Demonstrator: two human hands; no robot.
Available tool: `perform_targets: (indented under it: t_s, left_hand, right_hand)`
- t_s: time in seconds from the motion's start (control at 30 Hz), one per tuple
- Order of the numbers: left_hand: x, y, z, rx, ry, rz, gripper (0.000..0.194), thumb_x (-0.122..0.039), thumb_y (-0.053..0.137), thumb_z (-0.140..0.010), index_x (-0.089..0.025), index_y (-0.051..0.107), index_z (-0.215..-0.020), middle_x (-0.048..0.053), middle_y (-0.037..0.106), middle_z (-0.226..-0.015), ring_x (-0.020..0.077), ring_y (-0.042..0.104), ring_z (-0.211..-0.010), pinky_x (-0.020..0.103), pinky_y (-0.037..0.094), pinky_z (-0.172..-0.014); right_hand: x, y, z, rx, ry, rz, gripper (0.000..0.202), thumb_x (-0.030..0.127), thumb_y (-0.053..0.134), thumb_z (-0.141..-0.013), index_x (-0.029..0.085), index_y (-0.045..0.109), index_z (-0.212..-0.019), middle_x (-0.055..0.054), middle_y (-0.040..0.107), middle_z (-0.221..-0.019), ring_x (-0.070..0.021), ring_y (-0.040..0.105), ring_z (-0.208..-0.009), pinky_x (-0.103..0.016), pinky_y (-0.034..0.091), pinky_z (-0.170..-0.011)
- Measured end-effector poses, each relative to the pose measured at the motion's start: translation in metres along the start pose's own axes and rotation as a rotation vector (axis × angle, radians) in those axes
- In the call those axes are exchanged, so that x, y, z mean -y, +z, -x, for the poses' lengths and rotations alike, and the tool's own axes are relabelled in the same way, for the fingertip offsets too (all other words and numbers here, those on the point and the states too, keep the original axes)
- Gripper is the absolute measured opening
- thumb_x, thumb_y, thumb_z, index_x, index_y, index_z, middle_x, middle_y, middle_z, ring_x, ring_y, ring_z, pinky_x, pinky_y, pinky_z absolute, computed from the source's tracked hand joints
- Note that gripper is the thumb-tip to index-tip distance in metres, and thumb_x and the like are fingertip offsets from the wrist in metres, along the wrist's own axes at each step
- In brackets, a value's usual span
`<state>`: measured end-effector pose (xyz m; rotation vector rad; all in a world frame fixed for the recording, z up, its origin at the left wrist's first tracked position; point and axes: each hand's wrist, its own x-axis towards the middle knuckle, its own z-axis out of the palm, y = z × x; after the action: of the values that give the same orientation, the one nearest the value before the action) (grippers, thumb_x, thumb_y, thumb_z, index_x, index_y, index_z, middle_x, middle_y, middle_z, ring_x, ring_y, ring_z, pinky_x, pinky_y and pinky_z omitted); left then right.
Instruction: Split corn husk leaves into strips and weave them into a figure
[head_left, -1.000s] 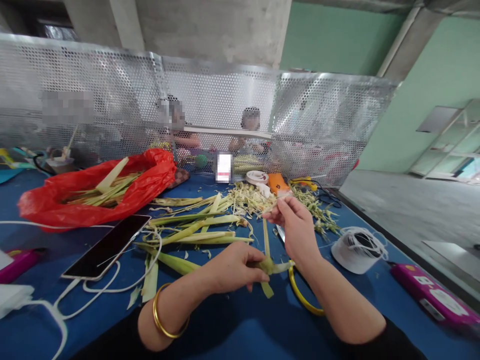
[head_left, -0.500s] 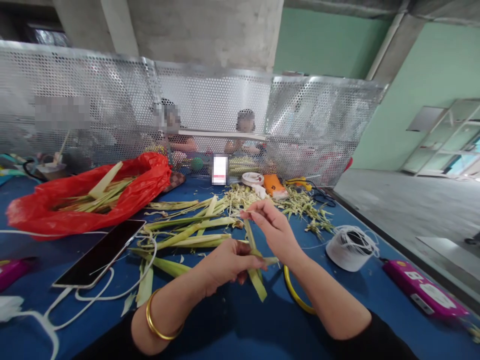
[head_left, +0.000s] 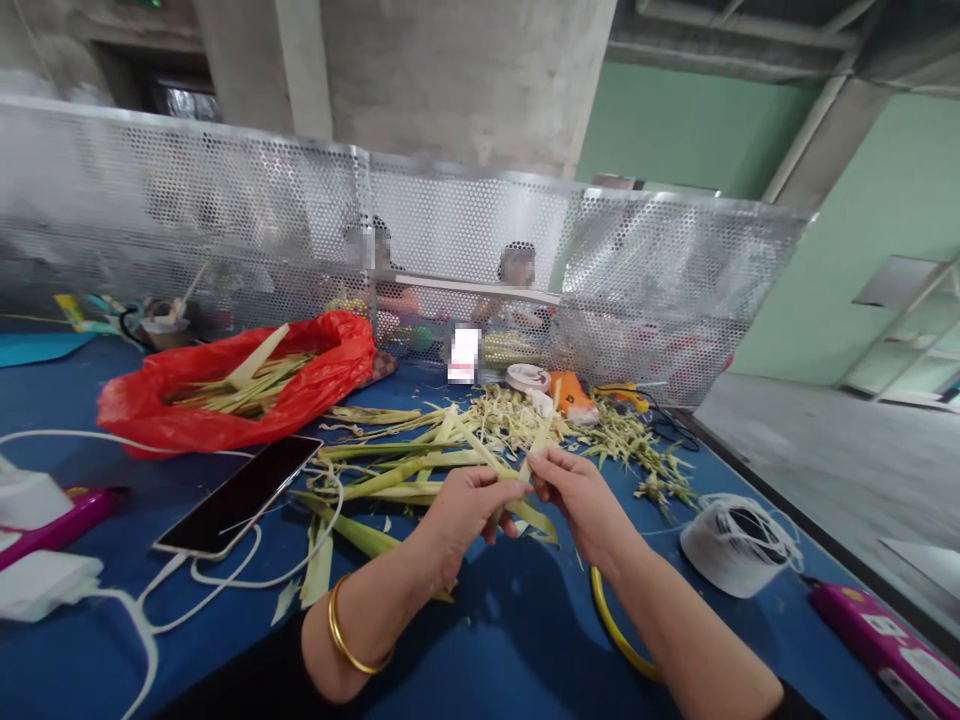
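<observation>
Pale, flat leaf strips (head_left: 541, 436) are pinched by left hand (head_left: 480, 500) and right hand (head_left: 576, 492), fingertips closed, above a blue table (head_left: 495, 660); crinkled red bag (head_left: 195, 430) (thin plastic) at ten o'clock, perforated metal screen (head_left: 465, 220) at twelve, concrete wall (head_left: 450, 80) beyond.

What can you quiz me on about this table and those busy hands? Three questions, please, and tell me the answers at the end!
1. Pick one: which wrist wears the gold bangle?
A) right
B) left
C) both

2. True or false: the left hand and the right hand are both holding pale leaf strips.

3. Fill in the blank: the plastic bag with more leaf strips in it is coloured ____.

Key: 1. B; 2. true; 3. red
</observation>
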<state>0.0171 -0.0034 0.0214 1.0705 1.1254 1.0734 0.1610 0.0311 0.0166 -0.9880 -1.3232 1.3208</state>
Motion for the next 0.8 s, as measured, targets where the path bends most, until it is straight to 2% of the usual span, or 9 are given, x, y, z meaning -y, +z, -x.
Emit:
perform_targets:
  t_s: [0.13,0.23,0.33,0.43,0.47,0.53,0.6,0.7,0.8]
  left_hand:
    - [0.0,0.002,0.001,0.043,-0.037,-0.041,0.019,-0.027,0.061,-0.07,-0.011,0.072,-0.074,0.004,0.066,-0.057,0.0085,0.052,-0.043,0.019,0.032,-0.038]
    - [-0.001,0.002,0.002,0.061,-0.049,-0.044,0.017,-0.024,0.06,-0.069,-0.011,0.071,-0.072,0.003,0.065,-0.055,0.0083,0.051,-0.042,0.018,0.031,-0.038]
    - [-0.003,0.001,0.002,0.012,-0.054,0.016,0.018,-0.026,0.064,-0.069,-0.011,0.071,-0.073,0.004,0.066,-0.057,0.008,0.051,-0.045,0.018,0.031,-0.039]
    - [-0.007,-0.003,0.001,-0.08,-0.049,0.156,0.025,-0.032,0.07,-0.07,-0.011,0.072,-0.083,0.006,0.07,-0.07,0.0086,0.057,-0.053,0.016,0.03,-0.04]
    - [-0.008,-0.005,0.0,-0.102,-0.041,0.209,0.027,-0.034,0.071,-0.07,-0.012,0.072,-0.086,0.007,0.071,-0.074,0.0093,0.059,-0.056,0.016,0.03,-0.04]
    - [-0.011,-0.01,-0.002,-0.116,-0.011,0.3,0.027,-0.032,0.073,-0.069,-0.012,0.072,-0.087,0.008,0.073,-0.082,0.0102,0.061,-0.062,0.015,0.031,-0.041]
    - [-0.013,-0.014,-0.003,-0.092,0.034,0.363,0.022,-0.027,0.075,-0.067,-0.013,0.073,-0.084,0.009,0.073,-0.087,0.0098,0.061,-0.065,0.015,0.035,-0.045]
    - [-0.012,-0.016,-0.004,-0.043,0.077,0.365,0.019,-0.022,0.077,-0.065,-0.014,0.075,-0.081,0.007,0.072,-0.082,0.0078,0.058,-0.063,0.014,0.036,-0.048]
    - [-0.008,-0.014,-0.005,-0.029,0.062,0.323,0.02,-0.025,0.079,-0.063,-0.013,0.075,-0.079,0.007,0.072,-0.077,0.0066,0.055,-0.057,0.015,0.032,-0.044]
  right_hand:
    - [-0.005,0.001,-0.001,-0.178,-0.098,-0.093,0.036,0.041,0.074,-0.065,0.018,0.05,-0.051,0.005,0.042,-0.049,-0.0091,0.034,-0.051,-0.024,0.028,-0.052]
    - [-0.01,0.001,-0.003,-0.204,-0.118,-0.062,0.035,0.041,0.071,-0.068,0.018,0.049,-0.052,0.005,0.042,-0.049,-0.0098,0.035,-0.051,-0.025,0.029,-0.053]
    - [-0.008,0.0,-0.002,-0.253,-0.149,0.067,0.029,0.043,0.066,-0.073,0.018,0.056,-0.064,0.003,0.05,-0.057,-0.0125,0.043,-0.056,-0.025,0.035,-0.055]
    - [0.001,0.001,0.007,-0.397,-0.342,0.314,0.024,0.043,0.06,-0.081,0.019,0.059,-0.078,0.001,0.054,-0.065,-0.0144,0.047,-0.061,-0.026,0.037,-0.058]
    - [0.003,0.002,0.011,-0.388,-0.412,0.407,0.024,0.042,0.057,-0.084,0.02,0.058,-0.076,0.002,0.053,-0.064,-0.0141,0.046,-0.059,-0.026,0.037,-0.057]
    - [0.006,0.007,0.019,-0.236,-0.5,0.561,0.027,0.038,0.053,-0.088,0.02,0.059,-0.069,0.001,0.051,-0.06,-0.0138,0.045,-0.057,-0.026,0.035,-0.056]
    - [0.002,0.013,0.024,-0.092,-0.522,0.635,0.022,0.034,0.055,-0.088,0.021,0.062,-0.072,-0.001,0.056,-0.067,-0.0153,0.05,-0.063,-0.027,0.038,-0.06]
    - [-0.008,0.022,0.024,-0.072,-0.501,0.628,0.012,0.032,0.061,-0.083,0.021,0.064,-0.078,-0.003,0.061,-0.079,-0.0184,0.055,-0.076,-0.028,0.042,-0.069]
    - [-0.015,0.028,0.024,-0.035,-0.419,0.548,0.02,0.031,0.057,-0.085,0.02,0.062,-0.069,-0.002,0.061,-0.073,-0.017,0.055,-0.072,-0.027,0.041,-0.068]
